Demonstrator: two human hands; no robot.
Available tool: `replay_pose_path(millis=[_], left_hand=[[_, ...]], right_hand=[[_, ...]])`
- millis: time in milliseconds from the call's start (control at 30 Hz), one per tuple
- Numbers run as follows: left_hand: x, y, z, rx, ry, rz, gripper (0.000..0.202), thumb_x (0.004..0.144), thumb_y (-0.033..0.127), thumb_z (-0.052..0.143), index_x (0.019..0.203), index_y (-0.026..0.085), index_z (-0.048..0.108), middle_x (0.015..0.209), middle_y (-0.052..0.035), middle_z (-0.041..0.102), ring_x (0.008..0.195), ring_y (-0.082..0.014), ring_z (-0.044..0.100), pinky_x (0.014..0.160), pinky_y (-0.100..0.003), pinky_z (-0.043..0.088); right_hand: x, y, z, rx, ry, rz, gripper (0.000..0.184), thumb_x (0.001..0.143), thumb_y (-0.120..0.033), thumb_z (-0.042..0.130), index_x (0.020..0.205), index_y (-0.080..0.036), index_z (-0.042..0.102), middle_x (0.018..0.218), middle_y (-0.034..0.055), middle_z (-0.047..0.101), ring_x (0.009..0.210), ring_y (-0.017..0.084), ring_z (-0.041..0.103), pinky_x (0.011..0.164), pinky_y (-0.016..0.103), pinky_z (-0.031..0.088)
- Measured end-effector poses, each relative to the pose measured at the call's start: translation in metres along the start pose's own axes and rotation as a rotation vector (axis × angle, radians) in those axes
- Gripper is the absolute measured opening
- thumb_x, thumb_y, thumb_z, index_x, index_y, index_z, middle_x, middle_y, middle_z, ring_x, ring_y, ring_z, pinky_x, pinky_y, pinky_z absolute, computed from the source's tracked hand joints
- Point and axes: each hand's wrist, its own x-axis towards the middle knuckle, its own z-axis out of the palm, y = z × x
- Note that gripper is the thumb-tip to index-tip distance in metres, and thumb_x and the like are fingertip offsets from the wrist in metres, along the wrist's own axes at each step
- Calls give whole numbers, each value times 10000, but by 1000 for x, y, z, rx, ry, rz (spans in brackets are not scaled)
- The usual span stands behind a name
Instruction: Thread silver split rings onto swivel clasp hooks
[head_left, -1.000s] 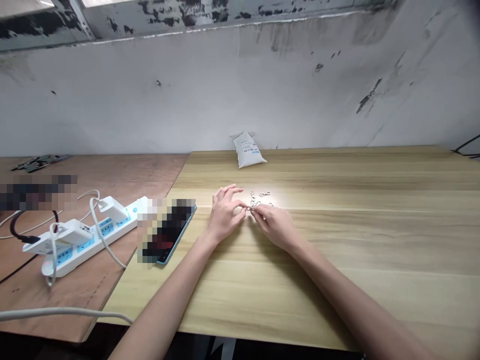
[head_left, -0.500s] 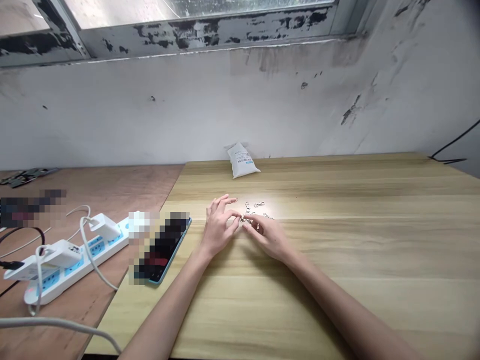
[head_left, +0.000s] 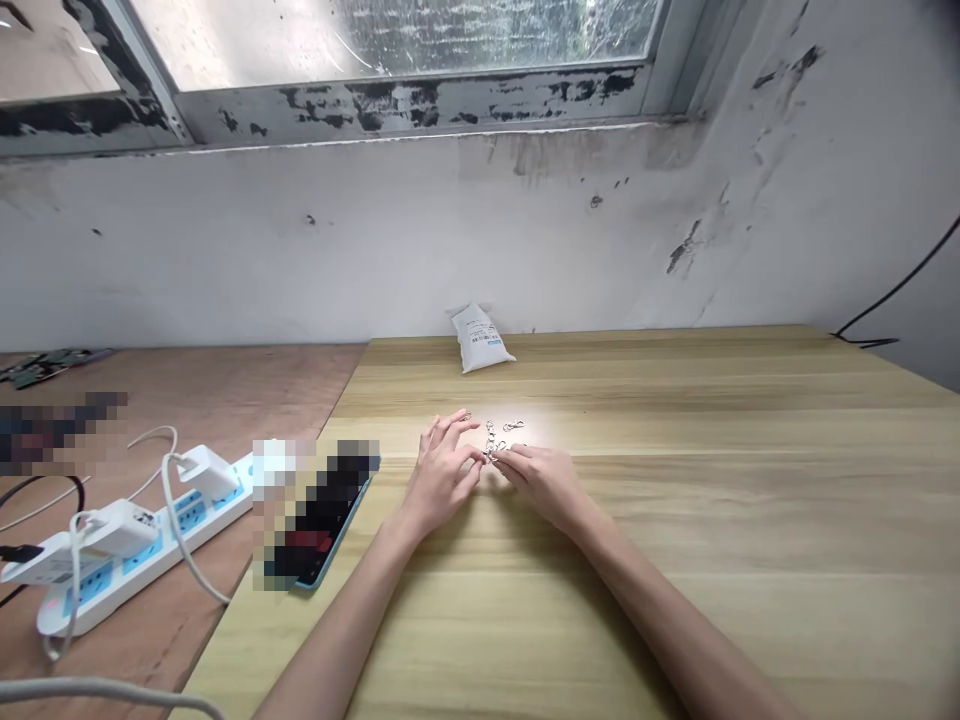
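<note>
Small silvery metal clasps, looking like swivel hooks, lie in a loose group between and just beyond my fingertips. The thumb and index finger of my left hand are pinched at one small metal clasp, its other fingers stretched out above the table. From the other side my right hand pinches at the same small piece, fingers bunched together. Fingertips hide most of it. Another clasp rests a little apart, behind my right fingers.
A white labelled packet lies near the wall. Left of my arm is a phone, partly pixelated. A white power strip with chargers and cables sits on the brown tabletop at left. A black cable hangs at right.
The view has tilted slightly upward, so everything sits lower in the picture. My right fingers have drawn closer together at the clasp; my left hand keeps nearly the same pose.
</note>
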Motion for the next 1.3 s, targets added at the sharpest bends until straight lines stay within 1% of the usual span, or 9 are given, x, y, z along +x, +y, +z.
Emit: replay_pose_path(millis=[100,233,500,633,733,833,967,1100,1300], left_hand=[[-1,2,3,12,-33,-10,146,878,173,530,871,225,666,1339,-57,549,1384,-261,341,1159,-549,219],[-2,-1,3,40,-108,3,137,850,159,542,859,205,671,1350,-81,543,1382,-281,344,1153,-576,222],[-4,-26,-25,88,-170,20,145,820,182,579,755,234,698,1310,-39,578,1355,-290,375,1146,-582,223],[-7,-32,-29,52,-189,21,182,855,240,572,729,238,705,1242,-21,623,1296,-273,431,1124,-538,266],[-1,-33,-25,44,-169,-52,196,876,267,565,743,223,701,1161,-34,661,1209,-267,497,1053,-494,345],[17,-34,-14,109,-123,-156,161,872,240,563,954,211,698,1117,-70,663,1095,-259,562,981,-463,397],[50,-39,7,146,-96,-173,271,867,218,555,1114,193,662,1098,-113,644,1051,-287,573,939,-468,409],[69,-50,21,115,-139,-181,156,851,172,561,868,181,716,912,-105,661,932,-272,608,867,-417,449],[61,-61,14,-14,-149,-228,119,787,136,586,771,182,694,806,-75,685,804,-234,631,759,-348,485]], right_hand=[[0,-4,-4,-155,37,-117,266,985,-195,443,934,-209,704,692,20,651,573,118,518,534,263,263],[1,-17,-8,-138,36,-259,299,981,-133,405,1100,-191,673,732,35,667,631,135,533,568,273,301],[-1,-29,-5,-59,-164,-173,258,983,-232,434,988,-242,692,821,30,637,600,110,473,537,273,220],[-3,-30,-7,-9,-221,-157,239,972,-270,456,995,-243,693,892,34,620,616,105,459,547,268,211],[-2,-31,-9,59,-234,-125,208,942,-309,512,964,-232,704,905,31,614,624,102,469,550,261,228],[-1,-28,-9,99,-218,-77,204,932,-300,527,938,-218,714,890,31,616,633,102,493,554,252,256],[0,-24,-7,138,-197,-58,204,925,-262,525,905,-202,719,858,31,615,635,103,517,573,243,304],[0,-22,-5,149,-182,-33,208,923,-244,527,846,-203,716,841,21,616,613,98,508,564,241,308],[0,-20,-5,188,-158,4,204,921,-230,530,852,-213,721,823,18,624,653,114,532,575,242,311]])
